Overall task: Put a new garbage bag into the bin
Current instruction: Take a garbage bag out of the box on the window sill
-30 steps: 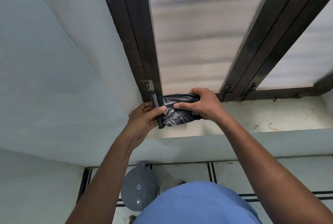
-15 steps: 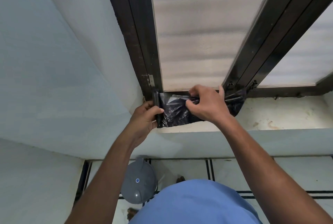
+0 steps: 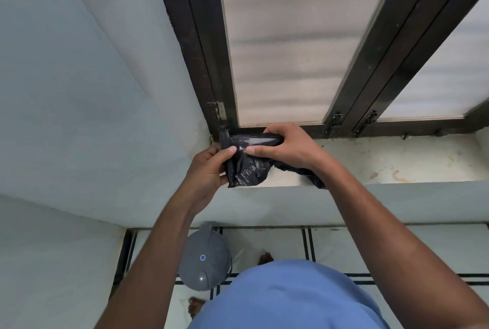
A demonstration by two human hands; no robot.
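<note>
At the sill's [image 3: 397,167] left corner, under frosted windows [image 3: 277,50], I see my left hand [image 3: 209,170] and right hand [image 3: 288,147] pinching the black garbage bag [image 3: 248,170]; the grey bin [image 3: 202,260] stands on tiled floor [image 3: 344,246].

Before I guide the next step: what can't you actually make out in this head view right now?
- Bin: lid closed and the left forearm crosses it, so the inside is hidden.
- Garbage bag: left hand and right hand cover parts of it; whether it is one bag or a roll is unclear.
- Window panes: frosted, nothing visible beyond.
- Blue sticker on the lid: too small to read.
</note>
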